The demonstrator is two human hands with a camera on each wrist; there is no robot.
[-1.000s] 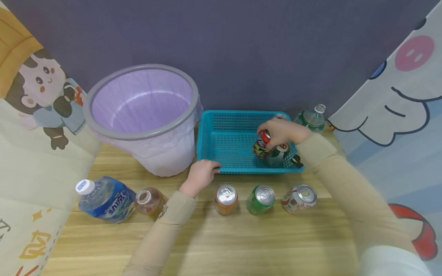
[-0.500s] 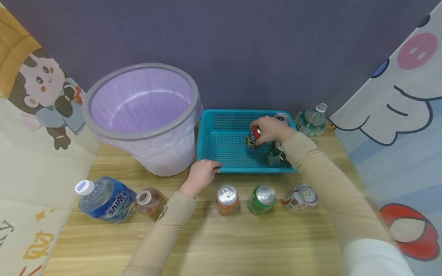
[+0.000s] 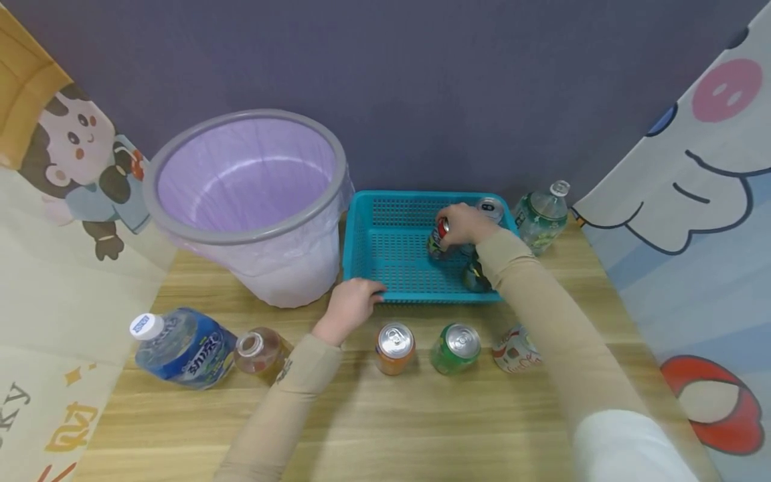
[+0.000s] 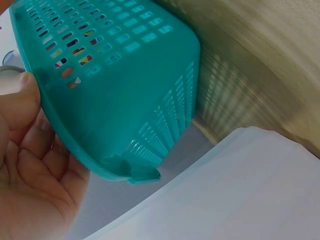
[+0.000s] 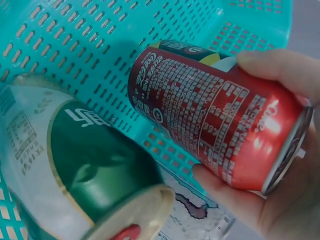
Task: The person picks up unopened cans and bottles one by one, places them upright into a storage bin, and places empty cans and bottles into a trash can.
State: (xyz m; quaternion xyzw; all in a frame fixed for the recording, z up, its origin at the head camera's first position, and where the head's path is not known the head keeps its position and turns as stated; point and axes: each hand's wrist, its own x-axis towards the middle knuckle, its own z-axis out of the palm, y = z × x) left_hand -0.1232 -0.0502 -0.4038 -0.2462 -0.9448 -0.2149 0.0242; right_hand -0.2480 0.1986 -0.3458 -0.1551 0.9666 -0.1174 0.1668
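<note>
My left hand (image 3: 352,306) pinches the near left rim of the turquoise plastic basket (image 3: 352,248); the left wrist view has the thumb on top and the fingers curled below. Inside the basket, my right hand (image 3: 462,224) grips a red and black Coca-Cola can (image 5: 200,115), thumb and fingers round its upper end. The can stands a little tilted over the perforated floor. Beside it in the right wrist view is a green and white can (image 5: 100,160), and partly behind lies another, greyish can (image 5: 192,205). A silver-topped can (image 3: 490,209) stands at the basket's back right.
In front of the basket stand orange (image 3: 395,349), green (image 3: 456,349) and white Coca-Cola (image 3: 518,351) cans. A lined purple bin (image 3: 289,268) is left of it. A blue-labelled bottle (image 3: 183,348) and brown bottle (image 3: 262,355) stand at front left, a green-labelled bottle (image 3: 542,217) at right.
My right hand has moved left within the basket, carrying the red can away from the green one, then lowered slightly. The left hand has stayed on the rim.
</note>
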